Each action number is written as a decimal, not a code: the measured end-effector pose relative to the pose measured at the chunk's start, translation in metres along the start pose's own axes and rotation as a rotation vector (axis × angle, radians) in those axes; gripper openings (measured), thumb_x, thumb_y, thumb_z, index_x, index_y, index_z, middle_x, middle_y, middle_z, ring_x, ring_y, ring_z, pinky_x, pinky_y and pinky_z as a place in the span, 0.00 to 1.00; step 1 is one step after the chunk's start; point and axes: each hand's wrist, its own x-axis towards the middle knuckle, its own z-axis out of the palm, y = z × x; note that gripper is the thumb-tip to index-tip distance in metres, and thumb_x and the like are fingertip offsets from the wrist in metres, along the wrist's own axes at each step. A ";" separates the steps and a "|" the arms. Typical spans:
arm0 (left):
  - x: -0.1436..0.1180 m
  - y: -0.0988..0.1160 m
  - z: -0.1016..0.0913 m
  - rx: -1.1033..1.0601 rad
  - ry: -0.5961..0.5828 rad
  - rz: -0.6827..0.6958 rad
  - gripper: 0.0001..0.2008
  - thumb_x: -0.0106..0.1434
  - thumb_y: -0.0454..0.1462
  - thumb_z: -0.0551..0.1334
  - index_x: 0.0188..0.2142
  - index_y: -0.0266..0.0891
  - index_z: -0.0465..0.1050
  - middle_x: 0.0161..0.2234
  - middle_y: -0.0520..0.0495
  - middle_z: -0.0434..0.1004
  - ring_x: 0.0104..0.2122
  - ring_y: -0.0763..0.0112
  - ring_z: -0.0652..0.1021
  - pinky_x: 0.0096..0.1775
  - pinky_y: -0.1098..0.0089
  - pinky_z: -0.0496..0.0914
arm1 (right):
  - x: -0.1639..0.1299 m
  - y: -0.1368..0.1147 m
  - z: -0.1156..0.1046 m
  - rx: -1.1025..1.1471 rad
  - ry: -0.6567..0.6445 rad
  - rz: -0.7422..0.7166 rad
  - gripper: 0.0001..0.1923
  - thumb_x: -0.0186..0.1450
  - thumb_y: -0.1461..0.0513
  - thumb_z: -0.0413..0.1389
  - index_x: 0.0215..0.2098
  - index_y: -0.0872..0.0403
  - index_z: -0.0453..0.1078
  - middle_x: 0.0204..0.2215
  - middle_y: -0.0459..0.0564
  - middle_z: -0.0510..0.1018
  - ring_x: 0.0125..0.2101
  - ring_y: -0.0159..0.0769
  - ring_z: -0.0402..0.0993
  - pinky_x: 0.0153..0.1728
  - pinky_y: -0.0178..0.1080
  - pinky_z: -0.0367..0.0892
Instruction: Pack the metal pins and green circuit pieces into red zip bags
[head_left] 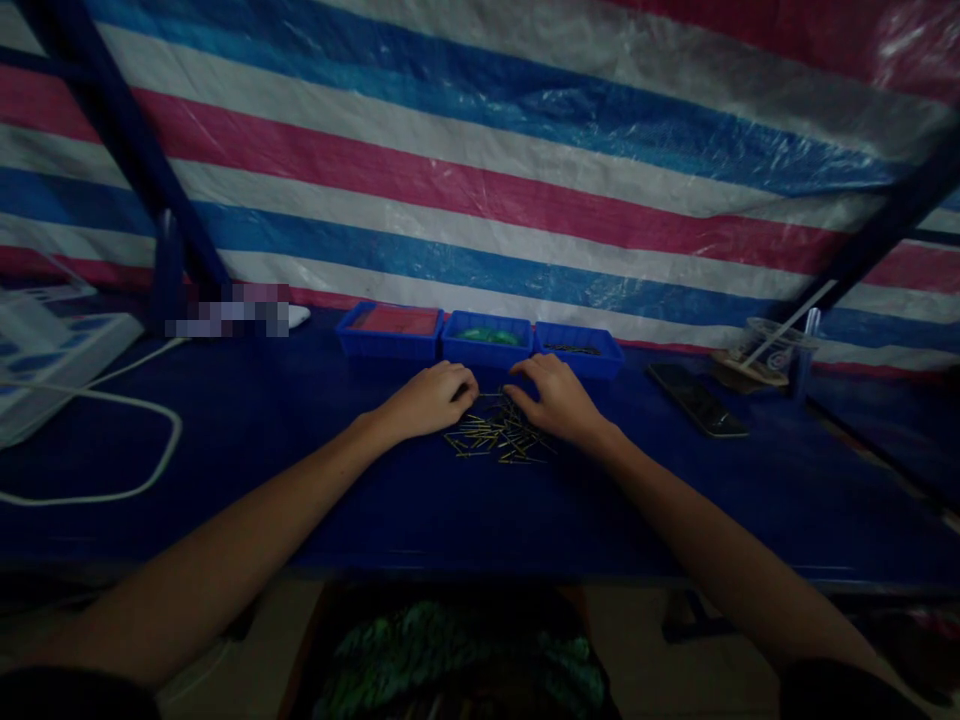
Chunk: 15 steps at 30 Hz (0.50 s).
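Two bare hands rest on the dark blue table (pixel 225 470), one on each side of a loose heap of thin gold-coloured pins (pixel 495 436); the pins are too many and too tangled to count. The left hand (pixel 431 398) lies palm down with its fingers curled at the heap's upper left edge, and whether it pinches a pin cannot be told. The right hand (pixel 559 400) lies palm down, fingers bent onto the heap's upper right part; its grasp is likewise hidden. Three blue trays stand in a row just behind the hands: one with red contents (pixel 390 330), one with green contents (pixel 487 338), one with dark contents (pixel 577 350). One phone (pixel 697 400) lies to the right, near one clear cup (pixel 772 350). One white cable (pixel 112 400) loops on the left.
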 end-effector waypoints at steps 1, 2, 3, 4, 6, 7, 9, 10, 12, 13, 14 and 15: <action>-0.002 0.003 -0.001 -0.024 0.018 -0.006 0.08 0.61 0.34 0.51 0.31 0.36 0.67 0.32 0.45 0.72 0.35 0.66 0.70 0.39 0.66 0.63 | 0.000 -0.006 0.001 0.009 -0.026 -0.046 0.11 0.63 0.57 0.51 0.39 0.56 0.67 0.34 0.52 0.74 0.36 0.39 0.66 0.38 0.41 0.60; -0.002 0.005 -0.002 -0.043 0.036 -0.008 0.09 0.61 0.34 0.50 0.30 0.36 0.67 0.31 0.45 0.72 0.34 0.67 0.70 0.39 0.66 0.63 | 0.000 -0.010 0.002 0.007 -0.043 -0.083 0.10 0.63 0.58 0.52 0.39 0.55 0.68 0.34 0.52 0.74 0.36 0.39 0.66 0.37 0.40 0.59; -0.002 0.008 -0.002 -0.057 0.054 -0.007 0.10 0.61 0.34 0.49 0.29 0.36 0.66 0.30 0.45 0.71 0.34 0.67 0.70 0.38 0.66 0.63 | -0.001 -0.013 0.002 0.000 -0.048 -0.108 0.09 0.63 0.59 0.51 0.38 0.55 0.68 0.33 0.51 0.73 0.35 0.38 0.65 0.36 0.40 0.59; -0.002 0.010 -0.003 -0.065 0.074 -0.004 0.11 0.62 0.35 0.48 0.29 0.37 0.66 0.29 0.45 0.71 0.33 0.67 0.70 0.38 0.66 0.63 | -0.001 -0.013 0.002 -0.010 -0.043 -0.121 0.08 0.63 0.60 0.51 0.36 0.55 0.68 0.33 0.51 0.73 0.35 0.38 0.65 0.35 0.39 0.58; 0.000 0.013 -0.004 -0.072 0.110 -0.001 0.13 0.63 0.36 0.46 0.28 0.37 0.65 0.28 0.45 0.70 0.33 0.67 0.69 0.38 0.65 0.63 | -0.001 -0.012 0.000 -0.027 -0.021 -0.127 0.08 0.65 0.61 0.49 0.35 0.55 0.68 0.32 0.51 0.73 0.34 0.37 0.65 0.34 0.39 0.57; 0.000 0.014 -0.005 -0.075 0.120 -0.002 0.13 0.64 0.37 0.45 0.28 0.37 0.64 0.28 0.45 0.70 0.32 0.67 0.69 0.38 0.65 0.63 | -0.002 -0.011 -0.001 -0.033 -0.008 -0.128 0.08 0.65 0.61 0.48 0.35 0.55 0.68 0.32 0.51 0.73 0.34 0.36 0.64 0.34 0.38 0.57; 0.001 0.015 -0.006 -0.080 0.129 -0.014 0.13 0.64 0.37 0.44 0.28 0.38 0.63 0.28 0.45 0.70 0.32 0.67 0.69 0.37 0.66 0.63 | -0.002 -0.010 -0.003 -0.043 0.017 -0.133 0.10 0.66 0.61 0.47 0.36 0.55 0.69 0.32 0.51 0.72 0.34 0.36 0.64 0.34 0.38 0.57; 0.000 0.016 -0.007 -0.081 0.128 -0.022 0.13 0.64 0.37 0.44 0.27 0.38 0.63 0.28 0.45 0.70 0.32 0.67 0.69 0.36 0.66 0.63 | -0.002 -0.011 -0.003 -0.049 0.026 -0.138 0.10 0.66 0.60 0.47 0.37 0.55 0.69 0.32 0.51 0.72 0.34 0.36 0.64 0.34 0.38 0.57; -0.001 0.017 -0.007 -0.076 0.128 -0.030 0.13 0.64 0.37 0.44 0.27 0.38 0.62 0.27 0.45 0.69 0.31 0.68 0.69 0.35 0.66 0.62 | -0.003 -0.014 -0.005 -0.063 0.041 -0.146 0.11 0.66 0.60 0.47 0.37 0.55 0.70 0.32 0.52 0.72 0.34 0.36 0.64 0.34 0.39 0.56; -0.002 0.017 -0.007 -0.074 0.129 -0.029 0.14 0.64 0.37 0.44 0.27 0.38 0.62 0.27 0.45 0.69 0.31 0.68 0.69 0.35 0.67 0.62 | -0.003 -0.016 -0.005 -0.070 0.047 -0.154 0.11 0.66 0.60 0.47 0.37 0.55 0.70 0.32 0.52 0.72 0.34 0.36 0.64 0.34 0.39 0.56; -0.003 0.017 -0.006 -0.075 0.131 -0.027 0.14 0.64 0.37 0.44 0.26 0.38 0.62 0.27 0.45 0.69 0.30 0.68 0.69 0.34 0.67 0.62 | -0.003 -0.017 -0.006 -0.080 0.054 -0.163 0.12 0.66 0.59 0.47 0.37 0.55 0.70 0.32 0.52 0.72 0.34 0.36 0.65 0.34 0.39 0.56; -0.003 0.017 -0.006 -0.077 0.133 -0.030 0.14 0.64 0.38 0.44 0.26 0.38 0.62 0.27 0.45 0.69 0.30 0.69 0.69 0.34 0.67 0.62 | -0.002 -0.018 -0.008 -0.094 0.067 -0.164 0.12 0.66 0.59 0.46 0.36 0.54 0.71 0.32 0.52 0.73 0.33 0.36 0.65 0.34 0.39 0.56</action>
